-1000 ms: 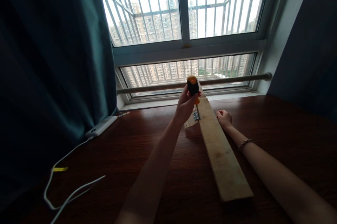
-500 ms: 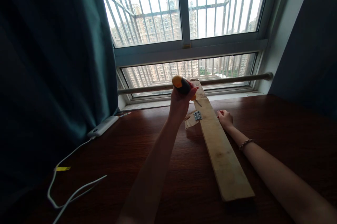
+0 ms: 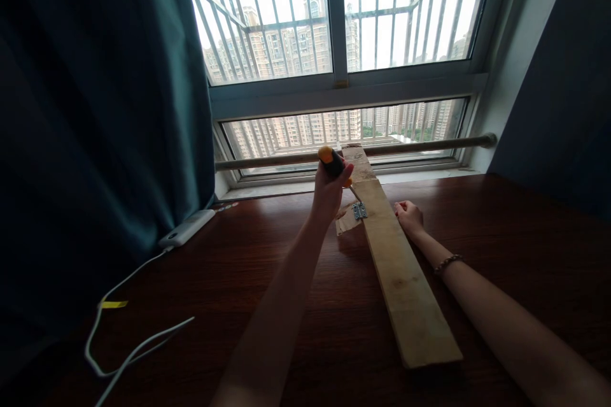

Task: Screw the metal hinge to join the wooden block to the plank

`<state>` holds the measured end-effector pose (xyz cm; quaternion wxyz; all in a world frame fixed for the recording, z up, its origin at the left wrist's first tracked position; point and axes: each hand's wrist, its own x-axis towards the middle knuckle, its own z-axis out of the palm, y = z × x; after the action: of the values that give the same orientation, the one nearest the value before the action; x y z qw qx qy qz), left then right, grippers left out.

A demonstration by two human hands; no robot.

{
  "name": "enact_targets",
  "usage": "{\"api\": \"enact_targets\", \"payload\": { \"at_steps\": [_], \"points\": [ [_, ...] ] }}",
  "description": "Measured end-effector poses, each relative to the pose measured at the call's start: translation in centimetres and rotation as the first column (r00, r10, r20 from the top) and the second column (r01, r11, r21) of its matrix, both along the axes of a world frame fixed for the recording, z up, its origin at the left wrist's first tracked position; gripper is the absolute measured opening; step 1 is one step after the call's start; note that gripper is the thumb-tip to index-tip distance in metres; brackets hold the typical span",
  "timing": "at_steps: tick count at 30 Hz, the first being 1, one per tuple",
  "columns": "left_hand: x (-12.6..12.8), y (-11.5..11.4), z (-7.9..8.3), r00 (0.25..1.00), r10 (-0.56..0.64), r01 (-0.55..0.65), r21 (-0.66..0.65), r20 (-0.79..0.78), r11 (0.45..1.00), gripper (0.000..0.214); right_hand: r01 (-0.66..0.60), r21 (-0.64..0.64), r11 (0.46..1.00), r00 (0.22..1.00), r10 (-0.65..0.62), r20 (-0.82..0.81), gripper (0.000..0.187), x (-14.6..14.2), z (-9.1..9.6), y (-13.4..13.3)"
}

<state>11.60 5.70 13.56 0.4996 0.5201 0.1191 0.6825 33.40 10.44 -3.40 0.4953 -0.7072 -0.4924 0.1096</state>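
A long pale wooden plank [image 3: 401, 273] lies on the dark wooden table [image 3: 238, 267], running away from me towards the window. A small metal hinge [image 3: 359, 211] sits on its left edge, joined to a smaller wood piece [image 3: 345, 221]. My left hand [image 3: 329, 190] is closed round a screwdriver [image 3: 332, 163] with a black and orange handle, held tilted above the plank just beyond the hinge. Curled into a loose fist, my right hand [image 3: 408, 216] rests on the table against the plank's right edge, with a bead bracelet [image 3: 446, 262] on the wrist.
A white power bank [image 3: 187, 228] with a white cable [image 3: 128, 330] lies at the left by a dark teal curtain [image 3: 95, 107]. A metal rod [image 3: 420, 144] runs along the barred window [image 3: 344, 44] behind the table.
My left hand lifted the screwdriver off the hinge and tilted it to the left. It now holds the tool a little lower and closer to the plank. My right hand stayed put.
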Motion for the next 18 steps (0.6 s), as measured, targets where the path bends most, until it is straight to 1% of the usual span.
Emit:
{"api": "enact_targets", "payload": {
  "at_steps": [10,14,18],
  "points": [
    [-0.02,-0.38,0.49,1.0,0.0,0.0,-0.002,-0.004,1.0,0.032,0.001,0.0,1.0,1.0,-0.001,0.001,0.024,0.02,-0.04,0.0],
    [-0.01,-0.42,0.27,0.999,0.001,-0.001,0.009,-0.044,1.0,0.029,0.003,0.001,1.0,1.0,-0.003,-0.002,0.024,-0.02,0.01,-0.05],
    [0.04,-0.18,-0.1,0.997,0.013,-0.01,0.048,-0.071,0.999,0.028,0.006,0.002,1.0,1.0,-0.006,-0.006,0.023,-0.04,-0.04,-0.01]
  ]
}}
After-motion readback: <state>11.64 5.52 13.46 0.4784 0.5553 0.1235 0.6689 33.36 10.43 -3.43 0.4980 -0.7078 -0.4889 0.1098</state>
